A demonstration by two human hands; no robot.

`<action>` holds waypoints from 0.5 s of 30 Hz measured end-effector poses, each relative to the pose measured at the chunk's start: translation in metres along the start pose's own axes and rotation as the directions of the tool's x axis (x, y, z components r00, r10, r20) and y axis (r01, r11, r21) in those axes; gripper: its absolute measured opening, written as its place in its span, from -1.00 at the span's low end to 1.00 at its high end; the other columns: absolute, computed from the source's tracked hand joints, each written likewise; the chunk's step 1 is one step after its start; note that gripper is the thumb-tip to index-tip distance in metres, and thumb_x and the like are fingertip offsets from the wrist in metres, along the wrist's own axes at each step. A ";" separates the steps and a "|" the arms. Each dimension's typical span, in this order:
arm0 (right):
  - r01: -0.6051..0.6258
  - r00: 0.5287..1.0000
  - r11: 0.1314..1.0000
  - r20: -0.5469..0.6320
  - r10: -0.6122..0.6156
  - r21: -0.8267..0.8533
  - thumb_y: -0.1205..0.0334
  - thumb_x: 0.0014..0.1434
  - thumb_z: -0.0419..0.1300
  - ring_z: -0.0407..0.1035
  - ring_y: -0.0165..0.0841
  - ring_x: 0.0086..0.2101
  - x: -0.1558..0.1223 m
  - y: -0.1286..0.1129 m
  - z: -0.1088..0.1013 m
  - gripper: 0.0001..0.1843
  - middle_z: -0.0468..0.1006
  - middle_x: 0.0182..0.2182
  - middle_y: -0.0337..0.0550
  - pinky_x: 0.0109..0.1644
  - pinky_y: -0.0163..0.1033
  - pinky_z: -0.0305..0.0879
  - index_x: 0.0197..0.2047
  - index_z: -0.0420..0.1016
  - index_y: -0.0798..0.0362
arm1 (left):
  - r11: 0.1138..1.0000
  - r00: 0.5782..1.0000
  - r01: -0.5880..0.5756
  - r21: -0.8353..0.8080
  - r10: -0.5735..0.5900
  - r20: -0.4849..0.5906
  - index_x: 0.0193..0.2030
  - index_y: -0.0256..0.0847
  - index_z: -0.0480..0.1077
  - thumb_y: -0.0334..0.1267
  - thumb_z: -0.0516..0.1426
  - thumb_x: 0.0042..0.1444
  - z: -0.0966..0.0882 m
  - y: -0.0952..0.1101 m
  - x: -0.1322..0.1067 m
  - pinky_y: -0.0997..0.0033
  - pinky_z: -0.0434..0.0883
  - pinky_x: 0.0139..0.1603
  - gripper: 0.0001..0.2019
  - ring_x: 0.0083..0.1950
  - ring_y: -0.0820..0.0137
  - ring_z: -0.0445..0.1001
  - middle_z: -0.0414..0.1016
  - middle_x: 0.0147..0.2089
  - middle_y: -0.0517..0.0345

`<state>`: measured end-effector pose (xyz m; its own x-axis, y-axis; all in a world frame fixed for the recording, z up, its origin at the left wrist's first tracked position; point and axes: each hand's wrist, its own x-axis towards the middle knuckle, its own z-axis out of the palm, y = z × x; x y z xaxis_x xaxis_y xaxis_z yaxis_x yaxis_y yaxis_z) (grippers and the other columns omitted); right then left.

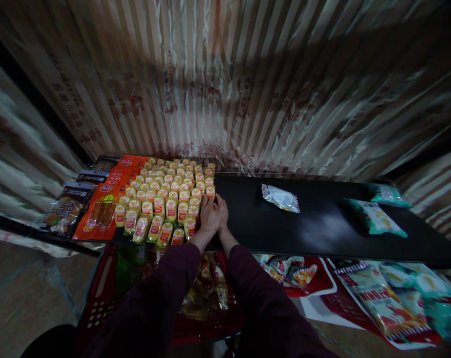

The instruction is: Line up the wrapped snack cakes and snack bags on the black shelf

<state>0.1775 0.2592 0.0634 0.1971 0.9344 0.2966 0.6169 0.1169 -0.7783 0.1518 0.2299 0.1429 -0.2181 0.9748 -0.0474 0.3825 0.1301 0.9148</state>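
Small yellow packaged cakes (171,210) with red-and-white labels stand in close rows on the left half of a black shelf (244,226). My left hand (209,217) is at the right edge of these rows, its fingers curled and close to the end cakes. Pressed up beside it is my right hand (222,211), fingers bent forward and partly covered by the left. Whatever lies between or under the two hands is hidden. Left of the cakes lie orange snack packets (95,219) and dark bread packets (64,206).
A white packet (281,198) and green-and-white packets (376,217) lie on the shelf's right half. Below the front edge are a red basket (93,308) with loose packaged goods and another basket holding a large snack bag (387,303). A striped, wrinkled sheet (225,89) hangs behind.
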 end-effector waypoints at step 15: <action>0.023 0.998 0.999 0.051 -0.022 -0.021 0.31 0.06 0.00 0.30 -0.25 -0.01 0.006 0.013 0.002 -0.50 0.46 -0.01 0.02 0.14 -0.12 0.20 0.10 0.35 0.12 | 0.981 0.997 -0.067 0.181 0.059 0.052 0.26 -0.31 0.17 -0.46 -0.13 0.12 0.038 -0.038 0.023 0.05 0.02 0.36 -0.48 0.36 0.18 0.07 0.28 0.23 -0.14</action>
<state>0.1852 0.2665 0.0542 0.1442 0.9475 0.2853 0.6376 0.1315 -0.7591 0.1662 0.2546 0.0921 -0.1484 0.9888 -0.0144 0.5524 0.0950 0.8281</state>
